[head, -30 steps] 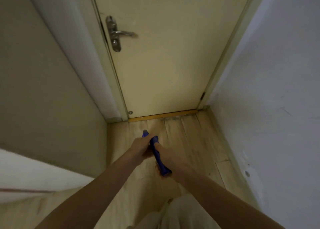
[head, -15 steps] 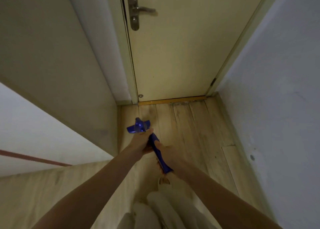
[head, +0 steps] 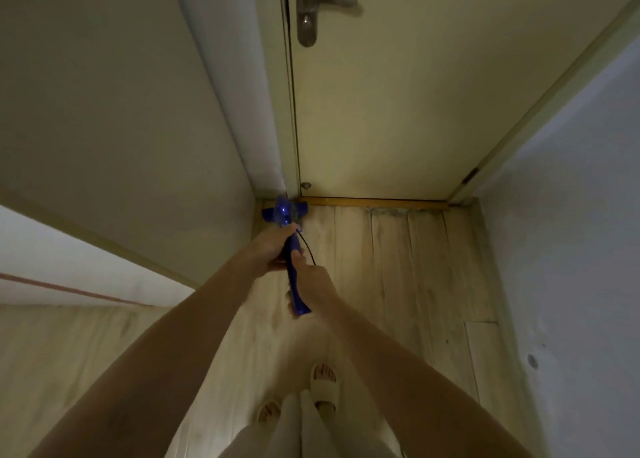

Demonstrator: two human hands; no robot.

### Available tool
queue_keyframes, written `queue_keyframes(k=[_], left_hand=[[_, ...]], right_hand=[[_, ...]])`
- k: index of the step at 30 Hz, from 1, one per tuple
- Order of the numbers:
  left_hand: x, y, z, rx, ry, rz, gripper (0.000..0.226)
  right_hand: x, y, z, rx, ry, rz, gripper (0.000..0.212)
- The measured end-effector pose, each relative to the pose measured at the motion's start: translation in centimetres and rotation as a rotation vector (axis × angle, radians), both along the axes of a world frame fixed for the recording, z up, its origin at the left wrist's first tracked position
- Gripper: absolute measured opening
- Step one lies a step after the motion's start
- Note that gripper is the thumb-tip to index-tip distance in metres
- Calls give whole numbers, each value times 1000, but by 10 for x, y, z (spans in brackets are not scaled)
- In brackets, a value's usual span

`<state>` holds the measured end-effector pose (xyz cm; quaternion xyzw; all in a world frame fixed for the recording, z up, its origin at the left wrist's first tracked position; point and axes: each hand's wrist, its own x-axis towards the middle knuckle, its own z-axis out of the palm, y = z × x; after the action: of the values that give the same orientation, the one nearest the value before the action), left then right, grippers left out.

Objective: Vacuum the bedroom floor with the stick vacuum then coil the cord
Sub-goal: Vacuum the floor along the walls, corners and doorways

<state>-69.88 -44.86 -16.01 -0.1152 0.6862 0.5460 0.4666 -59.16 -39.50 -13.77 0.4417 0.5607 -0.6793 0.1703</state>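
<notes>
A blue stick vacuum (head: 294,281) points away from me along the wooden floor (head: 398,267). Its blue head (head: 284,212) sits in the left corner where the wall meets the door frame. My left hand (head: 273,249) grips the shaft further down, and my right hand (head: 313,279) grips the handle nearer to me. A thin black cord (head: 309,249) loops out beside the shaft between my hands. Most of the shaft is hidden behind my hands.
A closed cream door (head: 398,93) with a metal lever handle (head: 318,3) stands ahead, with an orange threshold strip (head: 374,201) at its foot. Walls close in on the left (head: 121,128) and right (head: 571,215). My slippered feet (head: 323,385) stand on the floor below.
The vacuum head has come into sight and slid forward into the left corner by the door frame. The view has tilted down, so my feet and more floor show.
</notes>
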Motion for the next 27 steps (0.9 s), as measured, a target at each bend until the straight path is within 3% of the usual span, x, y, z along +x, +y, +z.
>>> queue_keyframes(k=[8,17,27], left_hand=[[-32,0,-2,-27,50,19,37],[-43,-13,10,-6,-108,77,35],[-82,-37,15,-58,-35,-102,31]], right_hand=[[-36,1,-2,-2,32,47,40],[-41,7,26,4,-52,113,47],[-80,-40,10,-30,-57,-23,40]])
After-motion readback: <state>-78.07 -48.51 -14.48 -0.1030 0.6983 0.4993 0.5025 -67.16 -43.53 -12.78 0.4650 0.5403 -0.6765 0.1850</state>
